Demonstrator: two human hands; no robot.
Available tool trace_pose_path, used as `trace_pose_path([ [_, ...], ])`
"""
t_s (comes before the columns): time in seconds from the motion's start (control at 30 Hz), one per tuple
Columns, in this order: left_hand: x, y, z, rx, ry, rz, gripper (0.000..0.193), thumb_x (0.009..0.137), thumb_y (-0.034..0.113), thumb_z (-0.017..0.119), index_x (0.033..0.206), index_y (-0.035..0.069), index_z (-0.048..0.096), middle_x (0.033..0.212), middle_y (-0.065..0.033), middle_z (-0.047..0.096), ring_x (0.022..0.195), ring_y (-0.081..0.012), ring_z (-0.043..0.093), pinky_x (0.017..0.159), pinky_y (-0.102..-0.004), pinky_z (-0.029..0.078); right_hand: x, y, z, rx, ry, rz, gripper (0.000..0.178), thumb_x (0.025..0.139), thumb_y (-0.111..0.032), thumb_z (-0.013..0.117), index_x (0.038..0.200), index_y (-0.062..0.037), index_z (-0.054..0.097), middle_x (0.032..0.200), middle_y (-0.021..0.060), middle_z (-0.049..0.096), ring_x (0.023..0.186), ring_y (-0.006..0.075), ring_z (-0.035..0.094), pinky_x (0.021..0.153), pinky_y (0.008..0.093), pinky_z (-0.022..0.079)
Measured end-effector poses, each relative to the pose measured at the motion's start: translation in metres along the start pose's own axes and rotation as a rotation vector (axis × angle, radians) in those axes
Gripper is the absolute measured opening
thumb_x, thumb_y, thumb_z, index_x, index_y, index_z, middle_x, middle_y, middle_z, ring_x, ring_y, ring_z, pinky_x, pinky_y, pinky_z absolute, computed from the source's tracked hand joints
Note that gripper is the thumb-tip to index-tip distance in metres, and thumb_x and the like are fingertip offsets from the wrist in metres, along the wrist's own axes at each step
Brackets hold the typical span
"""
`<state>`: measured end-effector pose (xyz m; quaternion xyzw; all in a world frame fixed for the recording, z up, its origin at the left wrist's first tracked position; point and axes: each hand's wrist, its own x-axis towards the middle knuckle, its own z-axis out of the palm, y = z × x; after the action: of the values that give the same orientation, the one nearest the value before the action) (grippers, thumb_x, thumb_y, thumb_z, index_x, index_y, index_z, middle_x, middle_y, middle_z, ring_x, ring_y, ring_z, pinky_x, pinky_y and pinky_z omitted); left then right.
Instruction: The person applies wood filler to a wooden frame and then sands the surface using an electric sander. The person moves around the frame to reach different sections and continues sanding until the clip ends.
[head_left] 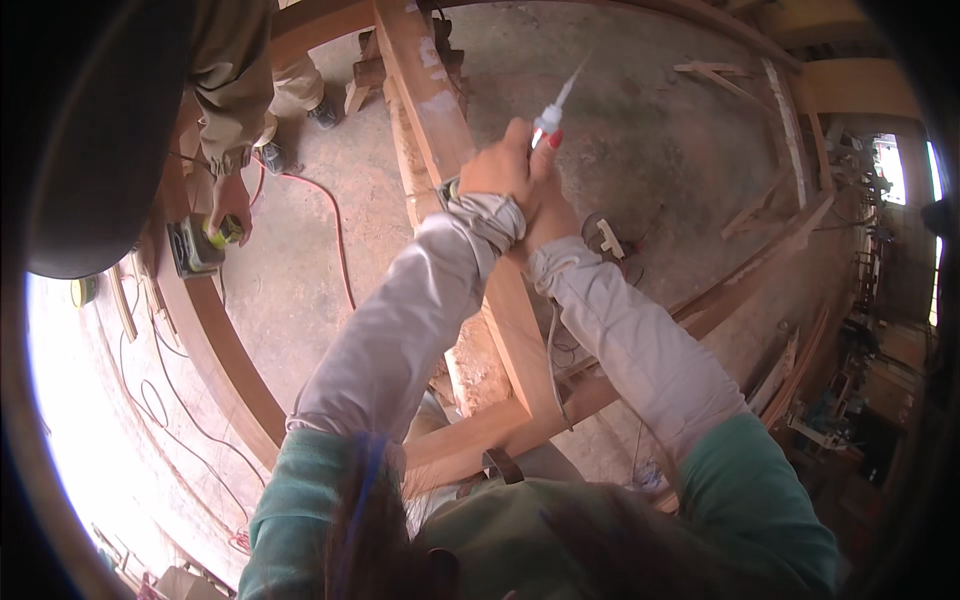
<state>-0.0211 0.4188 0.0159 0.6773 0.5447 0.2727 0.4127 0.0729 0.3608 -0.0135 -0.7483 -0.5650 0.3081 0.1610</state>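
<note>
My left hand (495, 168) and my right hand (548, 205) are pressed together above a long wooden beam (425, 100). Between them they grip a small squeeze bottle (546, 122), its pale, long tapered nozzle pointing up and away to the right. Most of the bottle is hidden in my fingers. Both hands are closed, with the left one's fingers partly out of sight. Pale filler-like patches mark the beam's far part. A small dark object (447, 190) shows beside my left hand; I cannot make out what it is.
At the left, another person's hand (230, 205) holds a green-and-black power tool (195, 248) on a curved-looking beam (225, 350). A red hose (335, 225) and dark cords (190, 440) cross the floor. More timber framing (740, 280) stands at the right.
</note>
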Motion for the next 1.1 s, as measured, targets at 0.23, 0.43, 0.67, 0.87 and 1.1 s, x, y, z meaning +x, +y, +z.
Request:
trace_pose_path([
  [0.23,-0.102,-0.012,0.055,-0.271,0.142,0.150,0.030,0.093,0.031,0.052,0.103,0.003,0.053,0.080,-0.0201,0.060,0.074,-0.0397,0.057,0.067,-0.0450,0.045,-0.109,0.017,-0.024,-0.209,-0.023,0.022,0.066,0.074,-0.028,0.073,0.130,-0.0145,0.042,0.108,0.0217,0.050,0.093,0.0427,0.058,0.077,0.0479,0.049],
  [0.43,-0.193,-0.093,-0.032,-0.249,0.417,-0.094,0.029,0.096,0.024,0.044,0.107,0.000,0.057,0.090,-0.0135,0.056,0.079,-0.0243,0.053,0.073,-0.0351,0.042,-0.039,-0.021,-0.017,-0.169,0.154,-0.127,0.066,0.066,-0.017,0.077,0.123,-0.0284,0.047,0.109,0.0160,0.050,0.087,0.0410,0.062,0.074,0.0470,0.053],
  [0.67,-0.425,-0.167,-0.065,-0.083,0.339,-0.526,0.047,0.096,0.044,0.045,0.105,-0.001,0.053,0.093,-0.0140,0.060,0.087,-0.0262,0.057,0.081,-0.0366,0.045,0.104,-0.077,-0.002,-0.177,0.269,-0.199,0.072,0.059,-0.023,0.081,0.123,-0.0224,0.049,0.110,0.0197,0.052,0.098,0.0382,0.059,0.085,0.0422,0.051],
  [0.87,-0.537,-0.220,0.007,-0.141,0.611,-0.692,0.067,0.091,0.063,0.041,0.109,-0.001,0.050,0.092,-0.0118,0.059,0.085,-0.0229,0.057,0.076,-0.0359,0.046,0.056,-0.060,0.008,-0.207,0.208,-0.219,0.070,0.061,-0.026,0.083,0.123,-0.0230,0.050,0.109,0.0183,0.052,0.098,0.0364,0.059,0.086,0.0402,0.050],
  [1.1,-0.489,-0.190,-0.005,0.214,0.409,-0.620,0.053,0.097,0.054,0.038,0.102,0.003,0.053,0.088,-0.0117,0.066,0.076,-0.0291,0.063,0.066,-0.0410,0.048,0.091,-0.060,-0.008,-0.164,0.337,-0.218,0.071,0.063,-0.025,0.081,0.126,-0.0267,0.046,0.112,0.0179,0.052,0.101,0.0386,0.060,0.086,0.0433,0.051],
])
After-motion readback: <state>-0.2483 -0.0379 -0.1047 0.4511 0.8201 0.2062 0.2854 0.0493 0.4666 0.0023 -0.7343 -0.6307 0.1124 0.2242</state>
